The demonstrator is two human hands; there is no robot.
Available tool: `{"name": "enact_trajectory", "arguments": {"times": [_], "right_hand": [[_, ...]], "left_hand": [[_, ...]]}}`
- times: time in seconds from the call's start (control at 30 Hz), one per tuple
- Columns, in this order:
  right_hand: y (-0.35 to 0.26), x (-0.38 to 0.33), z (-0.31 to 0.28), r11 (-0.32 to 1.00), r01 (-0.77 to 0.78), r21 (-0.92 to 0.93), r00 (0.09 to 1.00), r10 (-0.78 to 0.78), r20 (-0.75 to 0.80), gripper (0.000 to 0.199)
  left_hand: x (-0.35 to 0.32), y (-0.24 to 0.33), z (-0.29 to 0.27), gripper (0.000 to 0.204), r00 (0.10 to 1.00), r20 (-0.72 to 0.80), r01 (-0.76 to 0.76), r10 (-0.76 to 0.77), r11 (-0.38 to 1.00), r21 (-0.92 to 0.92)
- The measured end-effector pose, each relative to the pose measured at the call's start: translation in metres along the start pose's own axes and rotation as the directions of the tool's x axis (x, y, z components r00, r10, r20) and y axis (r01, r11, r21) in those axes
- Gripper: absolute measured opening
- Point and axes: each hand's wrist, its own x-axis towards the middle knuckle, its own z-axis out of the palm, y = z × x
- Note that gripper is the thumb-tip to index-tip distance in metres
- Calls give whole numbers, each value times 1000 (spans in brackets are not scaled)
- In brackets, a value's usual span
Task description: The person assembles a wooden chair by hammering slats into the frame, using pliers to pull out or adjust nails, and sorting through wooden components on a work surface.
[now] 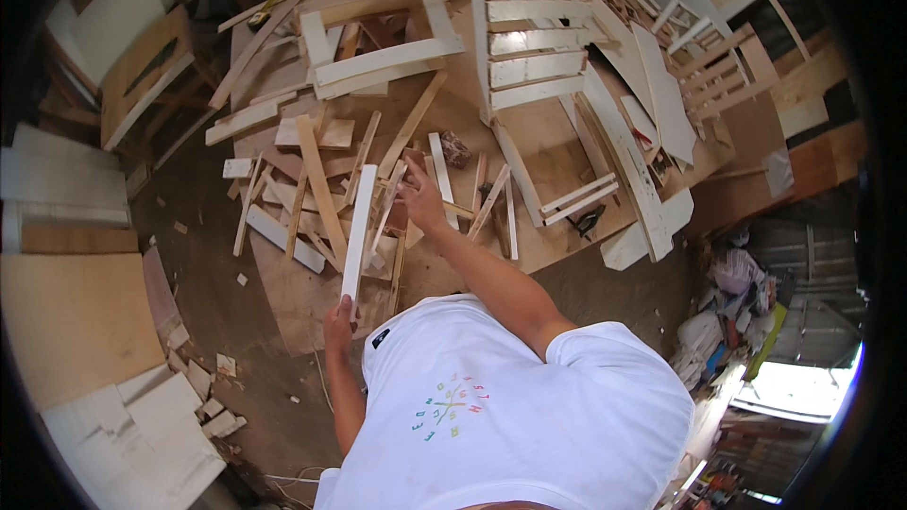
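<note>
My left hand (340, 325) is closed round the lower end of a white painted wooden strip (359, 231), which points up and away from me. To its right, my right hand (422, 198) reaches over the pile with its fingers closed at a thin wooden strip (385, 205). The far sides of those fingers are hidden. Loose brown slats (322, 194) and white offcuts lie around both hands. A dark reddish-brown crumpled lump (455, 150) sits just beyond my right hand.
A white wooden frame (387, 59) lies at the far side of the worktable (293, 297). Slatted white panels (537, 67) and a black clamp (588, 221) are at the right. Boards (76, 297) stand at the left. Wood scraps (219, 422) litter the floor.
</note>
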Motion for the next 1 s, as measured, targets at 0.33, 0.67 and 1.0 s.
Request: {"name": "enact_trajectory", "arguments": {"times": [0.33,0.67,1.0], "right_hand": [[48,-89,-162,568,53,-821,775,-543,-325,40],[62,-119,-217,576,-221,-787,918,-151,-368,31],[58,-144,-201,776,88,-624,963,-227,-147,34]], "left_hand": [[-8,17,27,58,998,-63,-25,26,999,26],[14,16,82,54,995,81,-60,57,997,40],[16,-1,113,46,940,-60,-286,335,872,397]]}}
